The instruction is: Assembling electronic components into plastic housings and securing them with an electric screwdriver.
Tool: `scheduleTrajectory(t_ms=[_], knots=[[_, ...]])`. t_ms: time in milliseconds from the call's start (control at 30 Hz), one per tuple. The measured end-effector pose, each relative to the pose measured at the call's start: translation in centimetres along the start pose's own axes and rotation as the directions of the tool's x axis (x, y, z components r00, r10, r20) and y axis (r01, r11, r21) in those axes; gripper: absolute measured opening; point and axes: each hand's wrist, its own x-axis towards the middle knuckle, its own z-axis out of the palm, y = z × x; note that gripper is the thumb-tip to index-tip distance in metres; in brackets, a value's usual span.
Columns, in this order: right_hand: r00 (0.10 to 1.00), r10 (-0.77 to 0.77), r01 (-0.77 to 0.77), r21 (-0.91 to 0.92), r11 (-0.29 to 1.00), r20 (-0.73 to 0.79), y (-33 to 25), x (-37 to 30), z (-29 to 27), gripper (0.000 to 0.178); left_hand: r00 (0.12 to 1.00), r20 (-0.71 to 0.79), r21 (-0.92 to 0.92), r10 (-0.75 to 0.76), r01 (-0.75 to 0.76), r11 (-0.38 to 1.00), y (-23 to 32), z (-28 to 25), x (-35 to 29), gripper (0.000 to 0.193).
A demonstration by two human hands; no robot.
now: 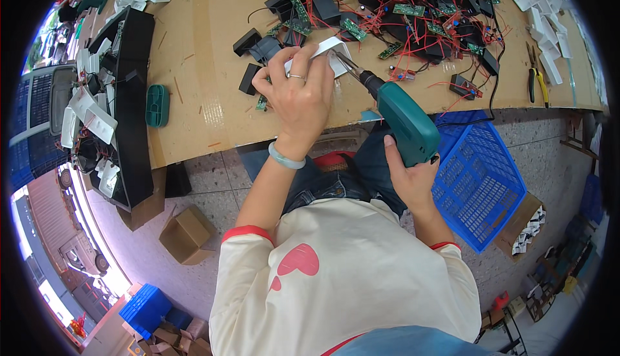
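Observation:
My left hand [300, 94], with a ring and a pale bangle on its wrist, is closed on a white plastic housing [340, 47] at the table's near middle. My right hand [413, 178] grips the handle of a green power screwdriver [407, 120]. Its bit points up and left, and the tip meets the housing beside my left fingers. Whether a screw sits under the tip is too small to tell. Small black boxes [247, 41] lie just beyond and left of my left hand. A green circuit board [261, 102] shows partly beneath that hand.
Black boxes, circuit boards [409, 10] and red wires are heaped at the far right. White housings [546, 40] and pliers [536, 78] lie farther right. At left stand a green tray [157, 105] and a filled black bin [139, 104]. A blue crate [478, 182] stands below the table's right edge.

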Motion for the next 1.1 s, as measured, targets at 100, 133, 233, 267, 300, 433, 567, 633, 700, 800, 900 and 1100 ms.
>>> scheduleTrajectory(t_ms=[100,133,233,267,300,433,567,633,700,800,900,1100], knots=[[1.000,-0.001,0.001,-0.004,1.000,0.007,0.3,-0.1,-0.1,0.018,1.000,-0.006,-0.003,0.004,-0.004,1.000,0.0,0.0,0.0,0.010],[1.000,-0.012,0.012,-0.007,1.000,0.010,0.4,-0.2,-0.2,0.018,1.000,-0.007,-0.005,0.004,-0.004,1.000,0.0,0.0,0.0,0.010],[1.000,-0.002,0.003,0.009,1.000,-0.013,0.3,-0.4,-0.1,0.019,1.000,-0.012,-0.009,0.003,-0.003,1.000,0.0,0.1,-0.1,0.010],[1.000,-0.002,0.002,0.009,1.000,-0.013,0.3,-0.5,-0.1,0.019,1.000,-0.016,-0.011,0.003,-0.003,1.000,-0.1,0.2,-0.1,0.010],[1.000,0.013,-0.013,0.036,0.999,-0.004,0.3,-0.7,-0.2,0.020,1.000,-0.015,-0.011,0.003,-0.003,1.000,-0.1,0.2,-0.1,0.010],[0.995,0.099,-0.102,0.097,0.990,0.033,0.6,-1.4,-0.6,0.022,1.000,-0.014,-0.015,0.000,0.000,1.000,0.0,0.1,0.0,0.010],[0.997,0.067,-0.073,0.143,0.987,0.044,0.2,-1.6,-0.9,0.023,1.000,-0.010,-0.010,-0.002,0.001,1.000,0.0,0.1,0.0,0.011],[0.996,0.083,-0.089,0.175,0.981,0.039,0.0,-1.7,-1.0,0.024,1.000,-0.008,-0.007,-0.002,0.002,1.000,0.0,0.1,0.0,0.011],[0.995,0.086,-0.092,0.175,0.980,0.040,0.1,-2.0,-1.3,0.025,1.000,-0.005,-0.006,-0.001,0.001,1.000,0.1,0.1,0.0,0.011],[0.994,0.107,-0.110,0.178,0.978,0.030,0.1,-2.3,-1.5,0.027,1.000,-0.010,-0.008,-0.008,0.008,1.000,0.1,0.1,0.0,0.011],[0.994,0.104,-0.105,0.176,0.979,0.013,0.3,-2.6,-1.7,0.029,1.000,-0.014,-0.018,0.003,-0.003,1.000,0.0,-0.2,-0.1,0.012],[1.000,0.024,-0.024,0.145,0.989,-0.001,0.5,-2.8,-2.4,0.030,1.000,0.018,-0.089,-0.024,0.025,0.996,-0.3,-1.9,-0.7,0.018]])
